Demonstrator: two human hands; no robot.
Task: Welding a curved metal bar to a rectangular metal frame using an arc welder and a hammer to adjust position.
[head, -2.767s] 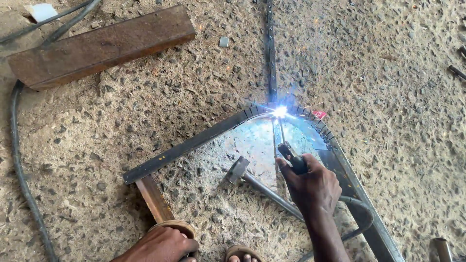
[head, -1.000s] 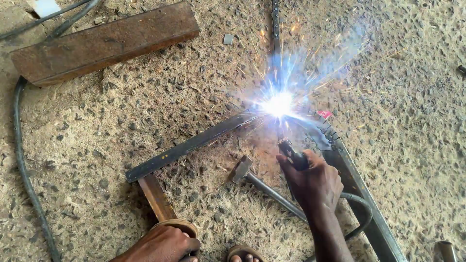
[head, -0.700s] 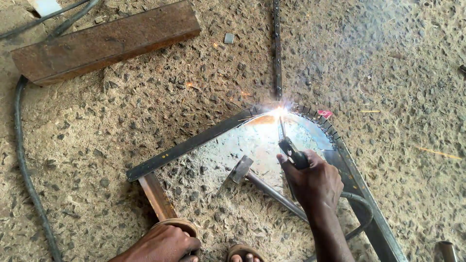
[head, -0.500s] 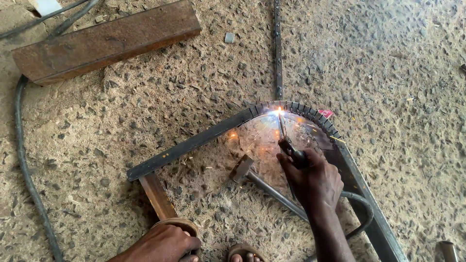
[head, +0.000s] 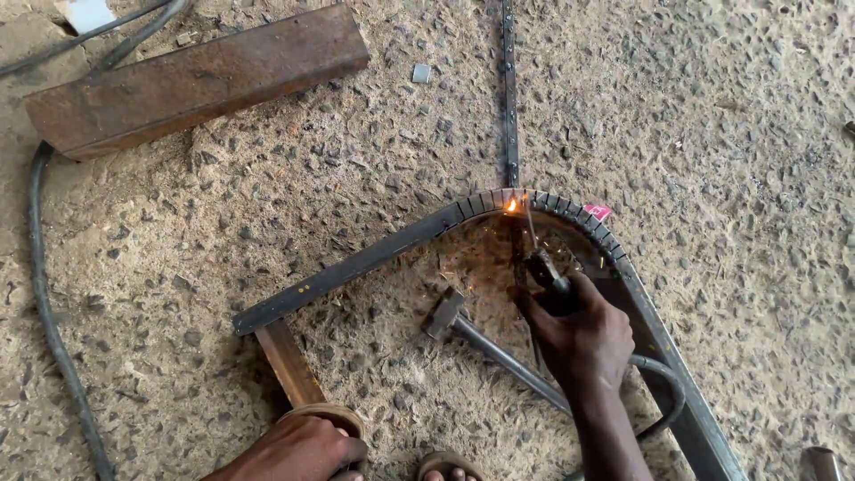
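Orange glow marks the bent steel frame [head: 374, 258] at its curved top, where the rod of the electrode holder [head: 545, 272] — clenched in the right hand [head: 579, 334] — touches, while the left hand [head: 298, 450] presses flat on a brown wooden piece [head: 289, 365] near a hammer [head: 463, 330].

A rough metalworking site on a gritty concrete floor [head: 730, 134]. A bent steel frame [head: 356, 264] glows orange at a weld, with a hammer [head: 445, 313], rusty beam [head: 196, 80] and thick cable [head: 40, 294] lying around.
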